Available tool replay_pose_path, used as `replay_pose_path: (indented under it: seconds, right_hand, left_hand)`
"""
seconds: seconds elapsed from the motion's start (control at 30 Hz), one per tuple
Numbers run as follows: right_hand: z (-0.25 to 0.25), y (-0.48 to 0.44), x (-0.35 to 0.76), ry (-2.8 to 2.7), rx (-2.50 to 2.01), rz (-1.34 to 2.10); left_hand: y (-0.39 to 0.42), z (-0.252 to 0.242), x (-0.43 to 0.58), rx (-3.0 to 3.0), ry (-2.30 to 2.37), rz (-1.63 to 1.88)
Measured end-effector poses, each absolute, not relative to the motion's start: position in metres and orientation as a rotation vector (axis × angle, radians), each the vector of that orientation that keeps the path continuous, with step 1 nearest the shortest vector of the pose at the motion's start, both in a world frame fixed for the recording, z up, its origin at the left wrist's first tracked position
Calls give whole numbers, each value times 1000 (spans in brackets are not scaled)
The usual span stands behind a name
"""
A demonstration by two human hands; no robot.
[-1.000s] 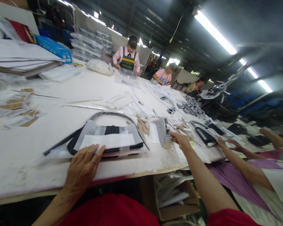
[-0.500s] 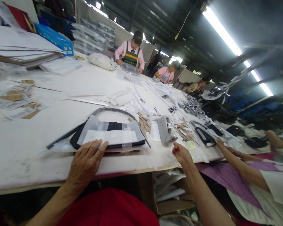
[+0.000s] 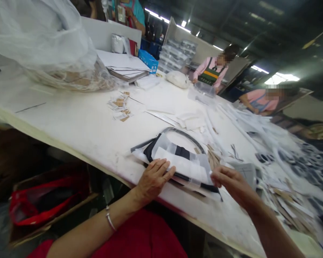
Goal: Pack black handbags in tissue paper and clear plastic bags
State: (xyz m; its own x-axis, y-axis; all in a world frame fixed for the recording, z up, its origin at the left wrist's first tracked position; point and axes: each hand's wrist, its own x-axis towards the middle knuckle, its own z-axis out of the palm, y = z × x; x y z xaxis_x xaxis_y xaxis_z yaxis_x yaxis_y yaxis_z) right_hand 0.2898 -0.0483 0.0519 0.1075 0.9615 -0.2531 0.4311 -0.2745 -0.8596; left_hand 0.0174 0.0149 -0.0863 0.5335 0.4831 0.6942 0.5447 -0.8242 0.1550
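A black handbag lies on the table, wrapped with translucent sheeting and a white paper band; its handle arches away behind it, also covered. My left hand rests flat on the bag's near left part, fingers stretched out. At the bag's right end is my right hand, its fingers pinched on what looks like a small pale piece of tape, mostly hidden by the fingers. Just behind that hand stands a grey tape dispenser, partly covered by it.
Cardboard strips lie to the right. Loose tags, a paper stack and a large clear plastic bag are on the left. Across the table a person in a green apron works. Below the edge sits a box with red lining.
My right hand has moved from beside the tape dispenser to the bag's right end. My left hand stays on the bag. The view has swung left.
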Motion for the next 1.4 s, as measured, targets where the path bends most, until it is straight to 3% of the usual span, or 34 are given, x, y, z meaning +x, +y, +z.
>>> replay_pose_path:
  seconds: [0.17, 0.33, 0.6, 0.93, 1.4]
  right_hand:
    - [75, 49, 212, -1904, -1673, 1506]
    - [68, 99, 192, -2353, -1729, 1641]
    - [45, 140, 178, -2879, -1793, 1323]
    - [64, 135, 143, -3207, -1970, 875]
    - [61, 138, 146, -3069, -2102, 1012]
  left_hand:
    - [13, -86, 17, -2682, -905, -1169]
    - [12, -85, 17, -2686, -947, -1212]
    - [12, -84, 16, -2702, -980, -1201]
    - [12, -86, 16, -2730, -972, -1204]
    - [13, -81, 13, -2749, -935, -1151]
